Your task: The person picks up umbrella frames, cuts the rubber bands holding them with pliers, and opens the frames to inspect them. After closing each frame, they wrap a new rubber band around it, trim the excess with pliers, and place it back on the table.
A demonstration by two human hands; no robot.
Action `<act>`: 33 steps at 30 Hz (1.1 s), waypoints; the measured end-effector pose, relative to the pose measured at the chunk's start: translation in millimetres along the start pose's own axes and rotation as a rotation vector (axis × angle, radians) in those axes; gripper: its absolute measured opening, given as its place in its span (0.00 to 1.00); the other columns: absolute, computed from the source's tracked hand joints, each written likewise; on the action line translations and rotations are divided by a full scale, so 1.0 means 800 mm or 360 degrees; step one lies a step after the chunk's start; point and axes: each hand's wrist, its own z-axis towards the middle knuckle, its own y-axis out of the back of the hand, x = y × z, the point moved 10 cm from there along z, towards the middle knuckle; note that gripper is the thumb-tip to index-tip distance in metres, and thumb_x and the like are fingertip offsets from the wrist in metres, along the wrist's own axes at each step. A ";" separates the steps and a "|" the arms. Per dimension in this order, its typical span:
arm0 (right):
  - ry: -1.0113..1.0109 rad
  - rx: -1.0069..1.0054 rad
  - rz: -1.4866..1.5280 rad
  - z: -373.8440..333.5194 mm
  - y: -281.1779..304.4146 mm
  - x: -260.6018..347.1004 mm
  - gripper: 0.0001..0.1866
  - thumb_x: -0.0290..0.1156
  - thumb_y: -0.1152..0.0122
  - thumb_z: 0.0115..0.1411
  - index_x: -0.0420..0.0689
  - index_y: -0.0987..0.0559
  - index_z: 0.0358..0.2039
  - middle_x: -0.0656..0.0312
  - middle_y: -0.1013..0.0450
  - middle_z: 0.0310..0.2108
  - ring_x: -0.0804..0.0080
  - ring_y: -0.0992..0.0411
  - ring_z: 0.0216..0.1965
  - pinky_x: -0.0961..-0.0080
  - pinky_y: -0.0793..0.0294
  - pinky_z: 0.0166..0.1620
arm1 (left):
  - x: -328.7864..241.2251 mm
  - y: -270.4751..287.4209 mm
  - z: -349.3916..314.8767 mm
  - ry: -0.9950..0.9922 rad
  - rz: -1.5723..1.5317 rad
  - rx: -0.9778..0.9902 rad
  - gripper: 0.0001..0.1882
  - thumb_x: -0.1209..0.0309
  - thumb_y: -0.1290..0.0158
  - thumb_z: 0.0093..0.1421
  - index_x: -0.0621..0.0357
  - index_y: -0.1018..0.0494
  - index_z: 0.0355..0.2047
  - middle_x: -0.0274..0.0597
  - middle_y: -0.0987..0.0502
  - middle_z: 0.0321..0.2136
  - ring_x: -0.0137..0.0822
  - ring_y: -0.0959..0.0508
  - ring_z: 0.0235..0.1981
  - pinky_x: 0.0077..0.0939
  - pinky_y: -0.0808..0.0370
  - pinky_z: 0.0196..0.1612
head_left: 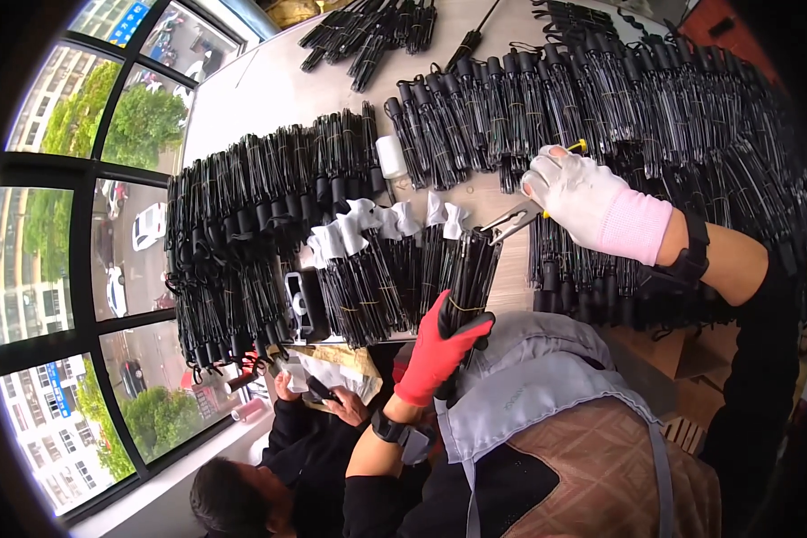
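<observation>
My left hand (pixel 441 354), in a red glove with black fingers, grips a bundled black folding-umbrella frame (pixel 472 278) near the table's front edge. The frame stands tilted, its metal ribs pointing up and away from me. My right hand (pixel 576 193), in a whitish glove with a pink cuff, is closed around locking-type pliers (pixel 515 219) with yellow on the handles. The plier jaws are at the frame's top end; whether they bite on it I cannot tell. Just left of it lie several similar frames with white wrapping (pixel 354 229) on their far ends.
Rows of black umbrella frames (pixel 251 184) fill the left, more frames (pixel 529 99) the right. A white cylinder (pixel 391 157) stands between them. A black holder (pixel 306 305) sits at the front edge. At lower left, a co-worker (pixel 242 493) holds a dark object (pixel 321 389) beside the window.
</observation>
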 end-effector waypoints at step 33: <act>0.0199 0.0168 -0.0269 0.115 -0.115 -0.001 0.05 0.29 0.48 0.56 0.43 0.27 0.31 0.60 0.29 0.29 0.65 0.26 0.35 0.71 0.24 0.33 | 0.030 0.045 0.071 0.0321 -0.0138 -0.0087 0.10 0.73 0.42 0.58 0.59 0.28 0.39 0.32 0.26 0.23 0.25 0.26 0.21 0.19 0.29 0.25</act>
